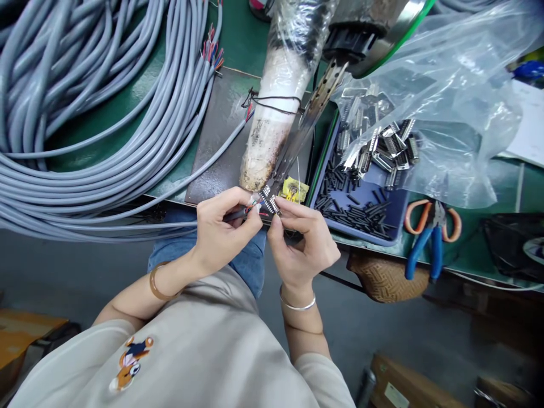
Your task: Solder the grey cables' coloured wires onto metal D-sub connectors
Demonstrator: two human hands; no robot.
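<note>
At the bench's front edge, my left hand (225, 224) pinches the stripped end of a grey cable (178, 226), whose thin coloured wires fan out by the fingertips. My right hand (300, 238) closes thumb and forefinger on a small metal multi-pin connector (269, 199). Wire ends lie close against the connector's pins; whether they are joined I cannot tell. Just above the connector comes the tip of a metal soldering tool (304, 130), beside a white wrapped tube (272, 107). A yellow sponge (294, 190) sits right of the tip.
Looped grey cables (127, 147) cover the left side. A blue tray (397, 212) on the right holds black sleeves (357, 215) and several metal connectors (393, 144), partly under a plastic bag (463, 113). Blue-handled cutters (425, 249) and orange-handled scissors (416, 216) overhang the bench edge.
</note>
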